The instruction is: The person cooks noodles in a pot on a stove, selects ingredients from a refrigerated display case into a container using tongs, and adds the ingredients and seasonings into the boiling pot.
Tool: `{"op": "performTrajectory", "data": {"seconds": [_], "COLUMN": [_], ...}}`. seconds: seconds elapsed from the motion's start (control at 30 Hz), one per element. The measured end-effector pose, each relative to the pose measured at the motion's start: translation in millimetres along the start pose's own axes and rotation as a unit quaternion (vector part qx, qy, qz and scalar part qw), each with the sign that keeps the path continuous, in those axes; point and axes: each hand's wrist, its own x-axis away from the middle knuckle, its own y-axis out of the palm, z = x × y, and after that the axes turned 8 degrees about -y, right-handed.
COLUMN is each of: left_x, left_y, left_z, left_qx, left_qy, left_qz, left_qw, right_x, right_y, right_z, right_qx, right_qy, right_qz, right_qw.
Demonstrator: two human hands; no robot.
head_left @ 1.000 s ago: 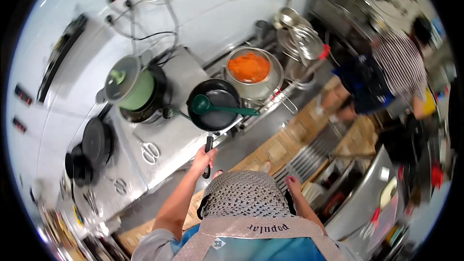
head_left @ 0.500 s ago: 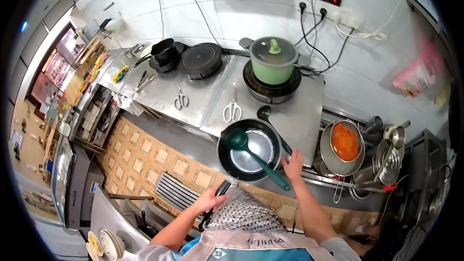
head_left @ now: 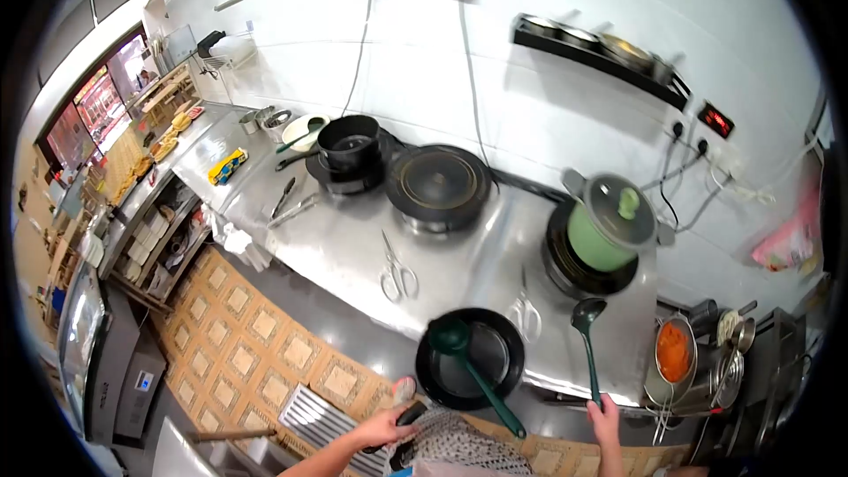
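Note:
My left hand [head_left: 384, 428] is closed around the handle of a black frying pan [head_left: 495, 349], held over the counter's front edge. A dark green ladle [head_left: 481, 380] lies in the pan, its bowl at the left and its handle sticking out over the rim. To the right, my right hand [head_left: 605, 420] is closed on the handle end of a second dark green ladle [head_left: 590, 349], whose bowl is over the counter in front of the green lidded pot [head_left: 601, 234]. White-handled scissors [head_left: 526, 318] lie just beyond the pan.
The pot sits on a black burner [head_left: 565, 278]. Further left are a round black hotplate [head_left: 439, 184], a black saucepan [head_left: 347, 143] and more scissors [head_left: 397, 278]. A bowl of orange food [head_left: 673, 353] stands at right. A floor grate [head_left: 322, 428] lies below.
The view has swung left. Relative to the counter, the pan has shifted left with my left hand. The second ladle, in my right hand, has moved right, away from the pan.

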Motion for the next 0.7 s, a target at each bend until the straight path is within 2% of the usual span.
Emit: {"op": "performTrajectory", "data": {"seconds": [0.07, 0.13, 0.17, 0.23, 0.3, 0.33, 0.37, 0.4, 0.47, 0.5, 0.53, 0.6, 0.63, 0.67, 0.7], "left_x": [-22, -43, -48, -46, -47, -52, -61, -69, -43, -62, -67, -59, -36, -12, -27], "left_y": [-66, -112, -129, -154, -165, -162, -156, -158, -164, -150, -156, -171, -172, -166, -167], "left_z": [-9, -18, -21, -12, -9, -21, -37, -40, -3, -35, -43, -47, -2, 37, 28], "left_qx": [-0.099, -0.189, -0.231, -0.235, -0.219, -0.192, -0.169, -0.150, -0.030, 0.101, 0.019, -0.135, -0.054, 0.020, -0.021], "left_qy": [0.051, 0.104, 0.142, 0.131, 0.100, 0.117, 0.134, 0.152, 0.048, 0.164, 0.181, 0.224, 0.088, -0.063, -0.139], "left_qz": [0.014, 0.028, 0.059, 0.058, 0.044, 0.052, 0.062, 0.071, 0.023, 0.110, 0.114, 0.095, 0.052, 0.022, 0.023], "left_qw": [0.994, 0.976, 0.961, 0.961, 0.970, 0.973, 0.974, 0.974, 0.998, 0.975, 0.977, 0.960, 0.993, 0.998, 0.990], "right_x": [-29, -95, -124, -192, -249, -278, -310, -339, -366, -386, -393, -399, -378, -357, -346], "right_y": [62, 111, 157, 239, 327, 371, 414, 463, 540, 574, 595, 606, 595, 573, 538], "right_z": [-114, -180, -245, -329, -392, -416, -427, -430, -448, -439, -445, -443, -442, -442, -427], "right_qx": [-0.094, -0.002, -0.061, -0.108, -0.195, -0.215, -0.268, -0.303, -0.256, -0.272, -0.241, -0.269, -0.293, -0.283, -0.282], "right_qy": [0.007, -0.040, -0.050, -0.072, -0.077, -0.047, -0.022, -0.010, -0.033, -0.009, 0.051, 0.077, 0.013, 0.012, -0.023], "right_qz": [0.043, -0.048, -0.060, -0.182, -0.255, -0.277, -0.334, -0.335, -0.280, -0.310, -0.293, -0.309, -0.267, -0.284, -0.309], "right_qw": [0.995, 0.998, 0.995, 0.975, 0.944, 0.935, 0.903, 0.892, 0.925, 0.911, 0.924, 0.909, 0.918, 0.916, 0.908]}}
